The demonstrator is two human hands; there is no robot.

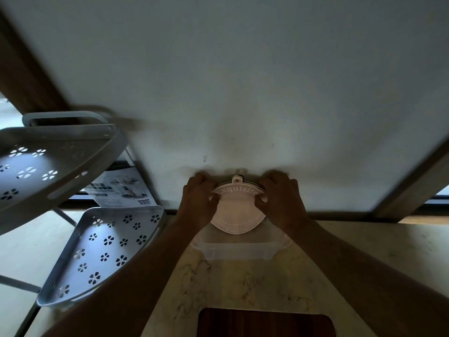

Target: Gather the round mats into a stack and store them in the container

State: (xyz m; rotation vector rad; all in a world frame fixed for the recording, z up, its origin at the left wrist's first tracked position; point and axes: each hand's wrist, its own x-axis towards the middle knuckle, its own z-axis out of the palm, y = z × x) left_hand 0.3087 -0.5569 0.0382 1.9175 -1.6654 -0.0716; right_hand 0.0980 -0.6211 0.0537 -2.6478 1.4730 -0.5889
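A stack of round mats [237, 210], the top one pale pink with the word "Exquisite" and a small hanging tab, is held tilted against the white wall. My left hand [200, 201] grips its left edge and my right hand [279, 198] grips its right edge. The lower edge of the mats dips into a clear plastic container [238, 250] standing on the marble counter by the wall. Dark edges of other mats show behind the top one.
A grey corner rack with flower-shaped holes stands at the left, upper shelf [48, 161] and lower shelf [104, 249]. A printed box [121, 190] leans behind it. A dark wooden board [264, 322] lies at the counter's near edge. A window frame [418, 181] runs at the right.
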